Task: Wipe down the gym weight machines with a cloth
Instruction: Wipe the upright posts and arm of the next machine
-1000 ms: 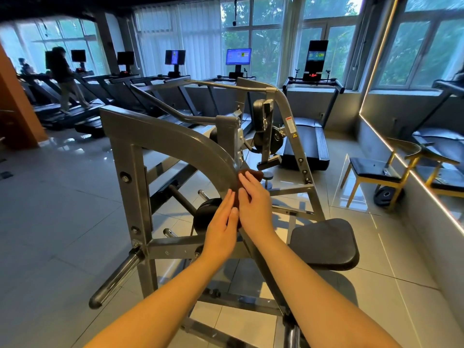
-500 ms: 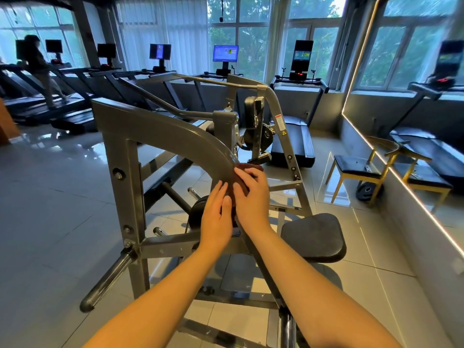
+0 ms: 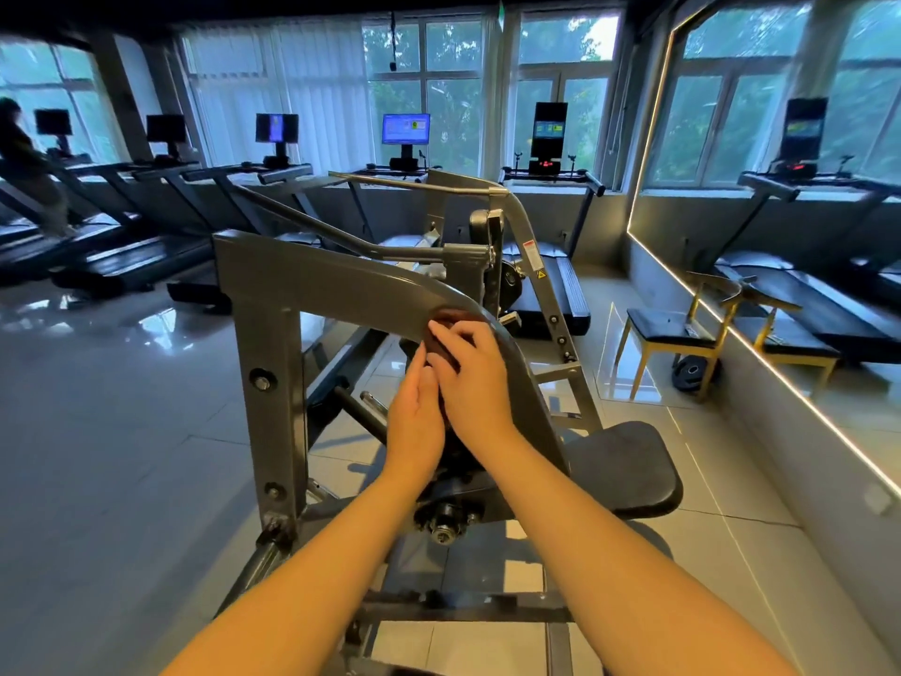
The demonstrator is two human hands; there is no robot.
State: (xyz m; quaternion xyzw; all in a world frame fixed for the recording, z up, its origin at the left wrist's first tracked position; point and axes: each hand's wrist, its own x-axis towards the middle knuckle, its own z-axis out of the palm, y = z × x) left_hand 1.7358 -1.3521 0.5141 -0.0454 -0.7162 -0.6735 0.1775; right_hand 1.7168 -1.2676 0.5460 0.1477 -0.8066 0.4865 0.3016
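The dark brown cloth (image 3: 449, 316) lies on the curved top beam of the grey steel weight machine (image 3: 312, 280), at its bend. The right hand (image 3: 475, 373) presses it flat with straight fingers. The left hand (image 3: 414, 422), fingers also straight, rests against the beam, touching the right. A black padded seat (image 3: 624, 465) sits lower right.

Left hand (image 3: 417, 422) stretches forward, fingers (image 3: 420, 383) straight, tucked against right hand (image 3: 475, 378), whose spread fingers press flat just ahead.
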